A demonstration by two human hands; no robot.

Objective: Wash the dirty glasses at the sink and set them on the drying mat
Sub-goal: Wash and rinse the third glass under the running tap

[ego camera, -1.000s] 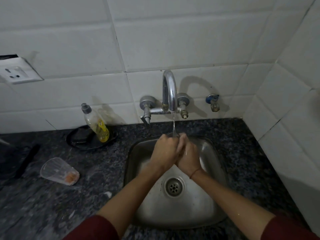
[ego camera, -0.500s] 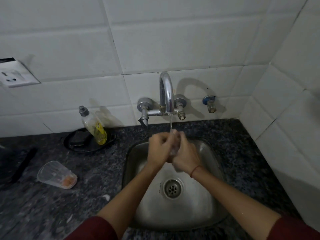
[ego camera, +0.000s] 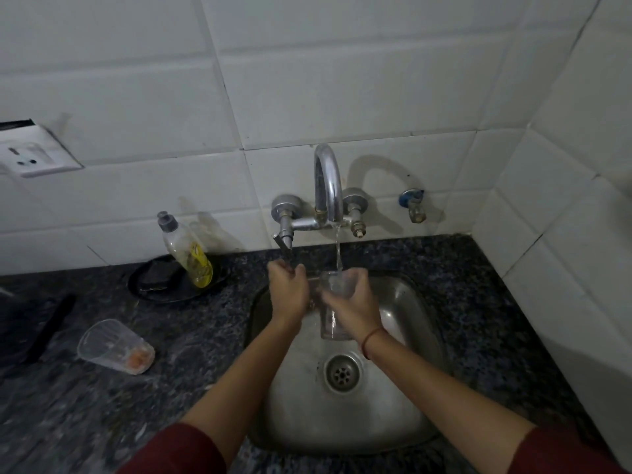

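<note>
A clear glass [ego camera: 333, 323] stands upright over the steel sink [ego camera: 342, 415], and my right hand [ego camera: 355, 306] grips it round its side. Water runs from the curved tap [ego camera: 328, 186] into its open mouth. My left hand [ego camera: 289, 290] is just left of the glass, with thumb and fingers curled round the tip of the tap lever [ego camera: 284, 239]. A second glass [ego camera: 114, 347] lies on its side on the dark counter at the left, with orange residue at its base.
A soap bottle [ego camera: 188, 251] leans in a black dish [ego camera: 160, 285] behind the lying glass. A small valve [ego camera: 413, 206] sticks out of the tiled wall right of the tap. A wall socket [ego camera: 27, 159] is far left. The white wall closes in on the right.
My hands were pressed together around the glass under the stream. They have parted: the right one holds the glass upright under the water, and the left one has gone up to the tap lever.
</note>
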